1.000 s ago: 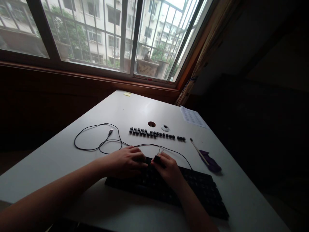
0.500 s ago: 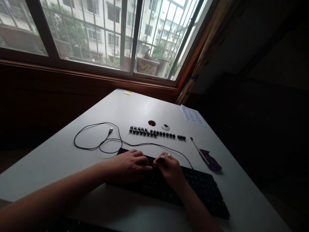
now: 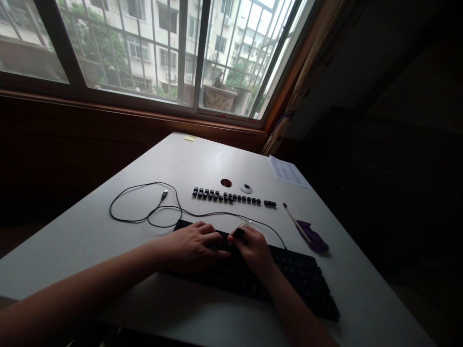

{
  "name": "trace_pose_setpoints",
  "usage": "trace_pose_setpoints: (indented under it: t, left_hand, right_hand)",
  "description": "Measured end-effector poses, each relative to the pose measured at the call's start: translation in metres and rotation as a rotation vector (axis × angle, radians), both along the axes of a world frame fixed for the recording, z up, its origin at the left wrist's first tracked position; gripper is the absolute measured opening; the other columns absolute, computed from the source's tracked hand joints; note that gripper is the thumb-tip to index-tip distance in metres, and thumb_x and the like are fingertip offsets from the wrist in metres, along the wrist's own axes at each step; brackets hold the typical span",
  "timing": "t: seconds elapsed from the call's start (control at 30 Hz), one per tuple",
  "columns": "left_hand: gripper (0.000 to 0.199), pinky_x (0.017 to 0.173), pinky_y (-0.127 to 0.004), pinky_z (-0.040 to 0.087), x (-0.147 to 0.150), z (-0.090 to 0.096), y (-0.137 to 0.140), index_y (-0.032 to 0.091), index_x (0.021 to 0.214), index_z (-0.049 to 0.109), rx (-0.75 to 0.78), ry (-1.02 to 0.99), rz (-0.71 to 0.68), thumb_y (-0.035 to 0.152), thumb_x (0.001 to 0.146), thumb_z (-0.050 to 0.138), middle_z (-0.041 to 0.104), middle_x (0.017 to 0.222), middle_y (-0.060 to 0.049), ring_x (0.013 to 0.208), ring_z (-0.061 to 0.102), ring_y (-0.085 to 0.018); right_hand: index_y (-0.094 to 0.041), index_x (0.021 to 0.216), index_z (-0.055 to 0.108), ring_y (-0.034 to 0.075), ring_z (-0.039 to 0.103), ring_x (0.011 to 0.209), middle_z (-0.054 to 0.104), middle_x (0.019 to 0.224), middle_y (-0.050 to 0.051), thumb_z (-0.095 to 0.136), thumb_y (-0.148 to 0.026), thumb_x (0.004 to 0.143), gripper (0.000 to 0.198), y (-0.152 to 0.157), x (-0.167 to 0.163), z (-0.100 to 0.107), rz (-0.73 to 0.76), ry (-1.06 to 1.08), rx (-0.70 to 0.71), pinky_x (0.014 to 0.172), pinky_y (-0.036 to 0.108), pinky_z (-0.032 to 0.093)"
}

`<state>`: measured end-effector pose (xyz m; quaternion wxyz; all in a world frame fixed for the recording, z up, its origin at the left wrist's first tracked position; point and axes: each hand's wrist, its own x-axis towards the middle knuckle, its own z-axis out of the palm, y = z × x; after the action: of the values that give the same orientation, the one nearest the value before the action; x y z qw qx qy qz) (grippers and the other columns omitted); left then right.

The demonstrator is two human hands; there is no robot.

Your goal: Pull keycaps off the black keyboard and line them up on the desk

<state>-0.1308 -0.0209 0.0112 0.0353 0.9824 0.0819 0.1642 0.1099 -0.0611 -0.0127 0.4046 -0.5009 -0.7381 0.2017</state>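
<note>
The long black plastic keyboard (image 3: pixel 307 274) lay on the white flat-topped table (image 3: pixel 155 164), with small black square keycaps (image 3: pixel 249 199) lined up beyond it. The right hand (image 3: pixel 257 248), over the keyboard's far half, had a narrow grip on a small dark block (image 3: pixel 238 233) and thin pale wire prongs (image 3: pixel 248 222); whether these were one piece was unclear. The left hand (image 3: pixel 197 243) lay across the keyboard's left part, and I could not tell whether its grip held anything. Good work probably called for steadying the keyboard and keeping force straight, without twisting. Fingers and shadow hid whatever lay beneath.
</note>
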Motion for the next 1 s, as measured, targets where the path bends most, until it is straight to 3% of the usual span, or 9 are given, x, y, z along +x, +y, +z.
trace_pose_setpoints:
  t: [0.3, 0.57, 0.77, 1.0]
  left_hand:
    - [0.039, 0.097, -0.040, 0.041, 0.0000, -0.0004, 0.0003, 0.031, 0.135, 0.055, 0.004, 0.005, 0.003, 0.030, 0.096, 0.054, 0.059, 0.111, -0.008, 0.100, 0.052, -0.024]
    - [0.041, 0.098, -0.040, 0.042, -0.0001, -0.0019, 0.0008, 0.030, 0.134, 0.055, 0.006, -0.020, 0.002, 0.029, 0.093, 0.058, 0.059, 0.114, -0.008, 0.102, 0.052, -0.024]
    - [0.040, 0.098, -0.041, 0.042, -0.0006, -0.0037, 0.0015, 0.029, 0.133, 0.057, -0.005, -0.022, 0.003, 0.030, 0.093, 0.059, 0.059, 0.117, -0.009, 0.104, 0.052, -0.025]
    - [0.044, 0.098, -0.041, 0.041, -0.0009, -0.0043, 0.0020, 0.028, 0.137, 0.053, -0.032, 0.002, 0.006, 0.030, 0.093, 0.058, 0.059, 0.116, -0.009, 0.105, 0.051, -0.026]
  right_hand:
    - [-0.021, 0.081, 0.066, 0.018, 0.059, 0.074, 0.060, 0.081, 0.004, 0.059, -0.018, 0.092, 0.013, -0.0092, -0.0040, 0.0033, 0.084, -0.067, 0.093, 0.069, 0.031, 0.048]
    - [-0.021, 0.078, 0.063, 0.017, 0.057, 0.072, 0.059, 0.078, 0.001, 0.064, -0.018, 0.089, 0.011, -0.0020, -0.0030, 0.0031, 0.051, -0.048, 0.003, 0.066, 0.030, 0.046]
    - [-0.021, 0.072, 0.058, 0.017, 0.055, 0.073, 0.054, 0.077, 0.001, 0.063, -0.023, 0.090, 0.019, -0.0038, -0.0052, 0.0020, 0.044, -0.120, 0.050, 0.066, 0.030, 0.045]
    - [-0.021, 0.076, 0.064, 0.016, 0.057, 0.071, 0.058, 0.077, 0.001, 0.066, -0.021, 0.088, 0.012, -0.0031, -0.0029, 0.0014, 0.015, -0.056, 0.004, 0.066, 0.029, 0.046]
